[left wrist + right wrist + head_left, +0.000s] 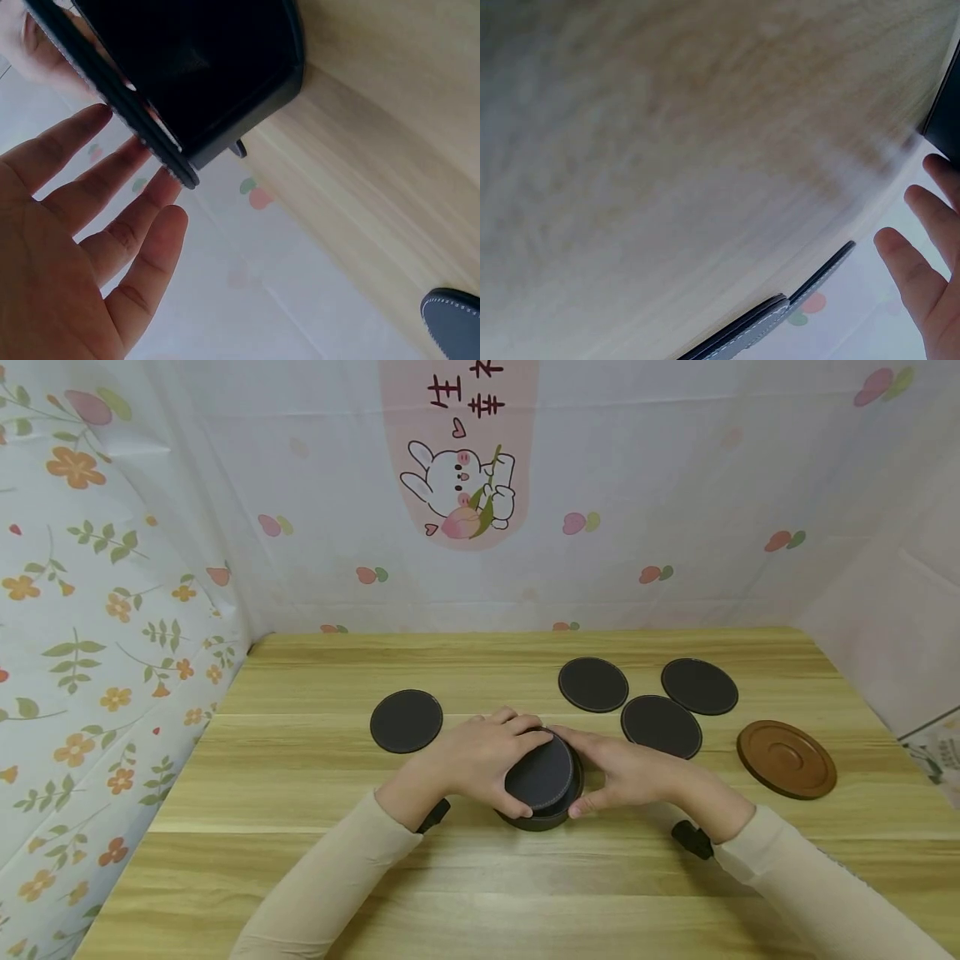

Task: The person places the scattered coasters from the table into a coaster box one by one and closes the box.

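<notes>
Left hand (483, 758) was arched over a round black disc (542, 778), which was pinched at its rim, the thumb set on the near side and the fingers on the far side. The disc was held askew and off-centre over the mouth of a round black holder (550, 822); a narrow gap between the two was shown in the left wrist view. By the right hand (633, 770) the holder was grasped around its side, with the thumb laid at the near wall. How firmly it was held could not be told.

One disc was judged to be in hand at the holder's mouth, though whether it was being put in or taken out could not be settled. If it was to be seated, the disc would need to be levelled, centred within the rim and let go, with the holder kept steady.

Both forearms were angled inward over the surface (510, 902), the holder being framed between the hands. One similar disc (407, 721) was laid flat beyond the left wrist; three more discs (662, 727) were spread beyond the right hand, near a brown round piece (787, 759).
</notes>
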`<state>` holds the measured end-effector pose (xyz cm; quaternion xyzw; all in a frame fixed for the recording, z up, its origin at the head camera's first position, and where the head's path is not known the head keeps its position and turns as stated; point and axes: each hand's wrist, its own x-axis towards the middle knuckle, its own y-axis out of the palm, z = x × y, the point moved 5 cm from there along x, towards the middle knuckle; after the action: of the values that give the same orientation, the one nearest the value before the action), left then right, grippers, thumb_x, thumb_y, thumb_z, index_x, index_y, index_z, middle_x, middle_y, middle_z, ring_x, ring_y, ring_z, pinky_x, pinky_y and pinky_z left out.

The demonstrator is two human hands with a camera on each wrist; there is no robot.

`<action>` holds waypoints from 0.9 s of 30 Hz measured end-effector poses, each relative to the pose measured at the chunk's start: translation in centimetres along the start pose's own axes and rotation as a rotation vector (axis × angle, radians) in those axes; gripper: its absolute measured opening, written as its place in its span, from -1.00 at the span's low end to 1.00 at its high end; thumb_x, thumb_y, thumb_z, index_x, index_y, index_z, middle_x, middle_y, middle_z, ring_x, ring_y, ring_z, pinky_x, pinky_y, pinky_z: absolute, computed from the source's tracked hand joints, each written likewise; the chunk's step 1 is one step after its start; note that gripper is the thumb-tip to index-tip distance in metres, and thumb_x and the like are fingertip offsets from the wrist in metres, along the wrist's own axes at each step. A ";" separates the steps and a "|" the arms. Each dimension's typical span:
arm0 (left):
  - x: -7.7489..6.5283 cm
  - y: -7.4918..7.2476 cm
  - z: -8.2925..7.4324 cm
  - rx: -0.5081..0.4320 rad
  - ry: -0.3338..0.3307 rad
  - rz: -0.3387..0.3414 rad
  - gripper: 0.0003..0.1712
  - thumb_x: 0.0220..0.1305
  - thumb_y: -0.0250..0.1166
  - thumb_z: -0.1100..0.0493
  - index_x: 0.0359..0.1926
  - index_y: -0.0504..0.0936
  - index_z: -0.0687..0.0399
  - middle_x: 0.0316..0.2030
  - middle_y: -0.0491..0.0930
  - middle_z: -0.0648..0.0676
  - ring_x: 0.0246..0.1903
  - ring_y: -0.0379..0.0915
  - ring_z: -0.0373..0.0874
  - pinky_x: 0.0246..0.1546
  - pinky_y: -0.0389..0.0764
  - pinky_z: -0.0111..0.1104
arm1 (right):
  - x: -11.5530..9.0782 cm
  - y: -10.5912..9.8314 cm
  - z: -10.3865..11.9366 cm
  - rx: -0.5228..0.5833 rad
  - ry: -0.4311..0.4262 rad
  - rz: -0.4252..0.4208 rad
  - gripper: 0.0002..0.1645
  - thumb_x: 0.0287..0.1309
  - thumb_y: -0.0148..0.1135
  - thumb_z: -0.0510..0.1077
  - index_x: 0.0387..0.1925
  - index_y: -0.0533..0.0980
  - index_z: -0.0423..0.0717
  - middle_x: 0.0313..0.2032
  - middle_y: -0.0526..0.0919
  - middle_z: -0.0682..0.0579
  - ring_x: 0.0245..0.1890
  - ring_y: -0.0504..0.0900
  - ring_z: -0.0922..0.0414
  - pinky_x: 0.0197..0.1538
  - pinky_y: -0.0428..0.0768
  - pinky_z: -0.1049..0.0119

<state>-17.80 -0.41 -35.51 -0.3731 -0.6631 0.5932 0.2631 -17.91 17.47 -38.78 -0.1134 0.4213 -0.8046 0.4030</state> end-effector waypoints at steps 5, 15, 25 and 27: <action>0.3 0.2 -0.6 0.002 0.018 0.010 0.08 -0.02 0.40 -0.40 0.47 0.29 -0.10 0.42 0.29 -0.02 0.29 0.25 -0.09 0.15 0.52 -0.15 | -0.1 0.0 0.0 0.010 -0.006 -0.002 0.39 -0.03 0.42 0.38 0.59 -0.16 0.00 0.55 0.07 0.05 0.50 0.20 0.03 0.41 0.33 -0.04; 0.3 0.5 -0.7 -0.004 0.008 -0.001 0.08 -0.01 0.41 -0.40 0.47 0.29 -0.11 0.43 0.27 -0.06 0.30 0.24 -0.10 0.11 0.52 -0.12 | 0.2 0.0 -0.2 -0.004 0.015 0.018 0.41 -0.04 0.40 0.42 0.59 -0.16 -0.05 0.55 0.06 0.03 0.52 0.14 0.02 0.44 0.27 -0.05; -1.3 0.1 1.2 -0.035 -0.022 -0.015 -0.01 0.11 0.34 -0.39 0.47 0.30 -0.07 0.44 0.31 -0.02 0.39 0.23 -0.01 0.21 0.51 0.00 | 0.2 0.0 -0.2 -0.010 0.023 0.010 0.41 -0.05 0.45 0.37 0.57 -0.09 -0.17 0.51 0.17 -0.06 0.48 0.23 -0.05 0.40 0.34 -0.07; -2.0 -0.1 1.9 -0.031 -0.045 -0.026 -0.03 0.14 0.32 -0.39 0.46 0.31 -0.07 0.43 0.32 -0.01 0.40 0.24 0.02 0.21 0.50 0.01 | 0.2 0.0 -0.2 -0.007 0.031 0.005 0.41 -0.07 0.46 0.36 0.57 -0.08 -0.15 0.50 0.20 -0.05 0.48 0.24 -0.04 0.41 0.34 -0.05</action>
<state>-18.12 -3.17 -35.56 -0.3552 -0.6826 0.5877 0.2501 -18.12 17.46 -38.97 -0.1012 0.4306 -0.8038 0.3978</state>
